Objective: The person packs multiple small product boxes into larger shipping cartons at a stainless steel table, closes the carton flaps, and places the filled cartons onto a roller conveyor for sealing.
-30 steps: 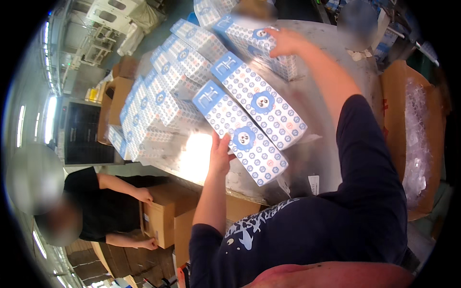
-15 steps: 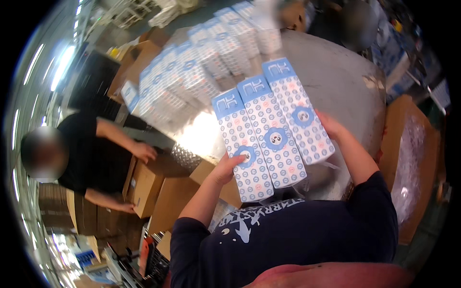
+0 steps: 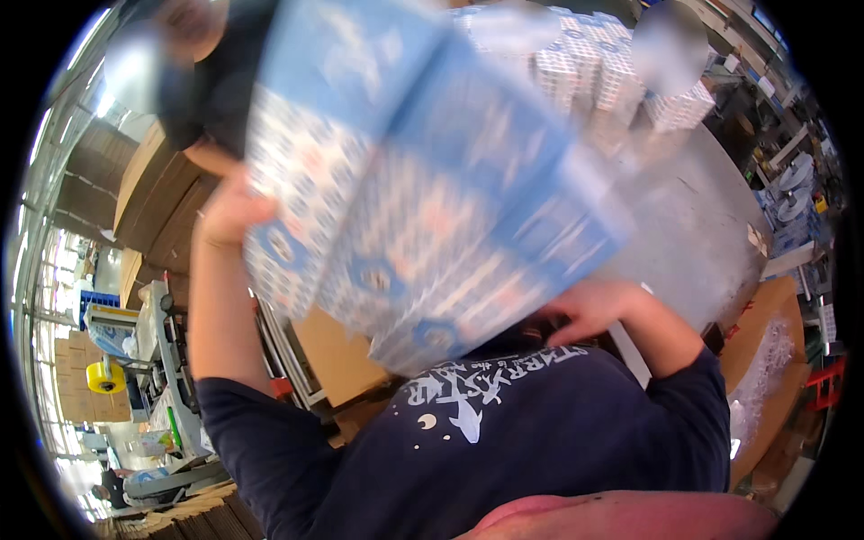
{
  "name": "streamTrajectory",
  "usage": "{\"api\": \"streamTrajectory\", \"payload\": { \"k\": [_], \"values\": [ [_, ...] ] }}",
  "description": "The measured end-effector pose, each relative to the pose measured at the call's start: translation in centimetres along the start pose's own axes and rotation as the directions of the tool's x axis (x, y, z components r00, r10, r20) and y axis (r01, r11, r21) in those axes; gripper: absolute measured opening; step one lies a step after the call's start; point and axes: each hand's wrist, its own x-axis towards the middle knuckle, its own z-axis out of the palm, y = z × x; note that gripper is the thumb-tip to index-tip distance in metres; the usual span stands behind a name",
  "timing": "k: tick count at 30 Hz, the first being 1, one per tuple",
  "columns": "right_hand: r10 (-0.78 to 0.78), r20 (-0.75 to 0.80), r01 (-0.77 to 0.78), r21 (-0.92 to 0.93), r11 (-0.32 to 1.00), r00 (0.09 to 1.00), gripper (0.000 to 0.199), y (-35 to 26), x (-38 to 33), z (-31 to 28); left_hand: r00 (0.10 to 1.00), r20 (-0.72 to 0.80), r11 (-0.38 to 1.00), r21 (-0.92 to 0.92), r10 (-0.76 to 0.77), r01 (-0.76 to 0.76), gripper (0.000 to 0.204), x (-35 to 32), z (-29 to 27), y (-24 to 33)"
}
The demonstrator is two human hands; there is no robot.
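Three tall cartons, white with a small blue-and-pink pattern and blue ends, are held side by side in front of my chest, smeared by motion. My left hand [image 3: 236, 209] grips the outer side of the left carton [image 3: 301, 171]. The middle carton [image 3: 423, 198] is pressed between the other two. Against the lower side of the right carton [image 3: 562, 238] rests my right hand [image 3: 589, 310], its fingers bent and partly hidden. The cartons lean with their blue ends raised and toward the far side.
Behind the cartons stands a co-worker in a dark shirt [image 3: 238, 76]. Similar cartons [image 3: 576, 67] are stacked on the grey table [image 3: 697, 193]. An open cardboard box [image 3: 346, 351] lies below the held cartons. Clear plastic wrap [image 3: 765, 360] sits at right; a yellow tape roll [image 3: 106, 378] at left.
My hands have lifted the three cartons closer and swung them left, away from the table. My view has turned left too, and the co-worker now appears behind the cartons.
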Motion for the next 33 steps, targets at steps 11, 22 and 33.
{"api": "streamTrajectory", "payload": {
  "k": [11, 22, 33],
  "values": [
    [0.726, 0.047, -0.566, 0.66, 0.493, 0.686, 0.048, 5.4, 16.5, 7.1, 0.97, 0.059, 0.447, 0.893, -0.237, 0.055, 0.104, -10.3, 4.8, -20.6],
    [0.705, -0.485, -0.428, 0.566, 0.704, 0.517, 0.048, 9.1, 22.0, 4.4, 0.807, -0.57, 0.255, 0.766, -0.153, 0.59, 0.098, -18.8, 1.7, -24.7],
    [0.491, -0.71, -0.684, 0.017, 0.729, 0.505, 0.062, 20.9, 16.6, 2.5, 0.746, -0.338, 0.439, 0.642, -0.574, 0.628, 0.066, -14.2, 6.2, -18.5]
  ]
}}
